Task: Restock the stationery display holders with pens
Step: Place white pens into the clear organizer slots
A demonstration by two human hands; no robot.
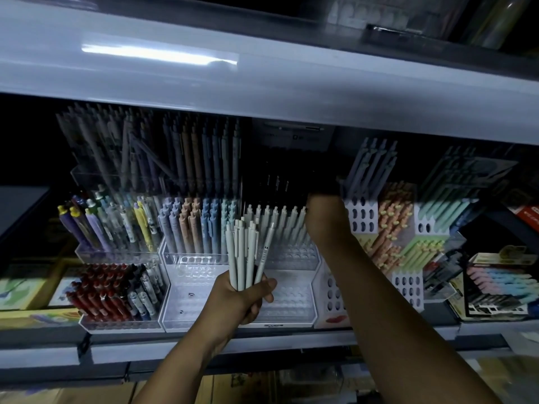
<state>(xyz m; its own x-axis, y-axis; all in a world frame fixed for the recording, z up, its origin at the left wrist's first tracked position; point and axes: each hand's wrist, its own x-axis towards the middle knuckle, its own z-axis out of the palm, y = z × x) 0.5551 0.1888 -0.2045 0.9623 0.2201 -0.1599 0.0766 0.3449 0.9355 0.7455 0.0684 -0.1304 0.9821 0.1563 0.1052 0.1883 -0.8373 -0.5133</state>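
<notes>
My left grip (242, 295) clutches pale grey-green plastic pens (248, 252); right grip (323, 205), 1 o'clock, closure unreadable; clear tiered plastic holder (291, 298) front rows unfilled.

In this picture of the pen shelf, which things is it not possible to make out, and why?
Head view, right hand: its fingers are lost in shadow under the white upper shelf; whether it holds anything is unclear.
Head view, pale grey-green pens gripped by the left hand: their print is too small to read.
Head view, black pens in the back row: darkness blurs them together.
</notes>
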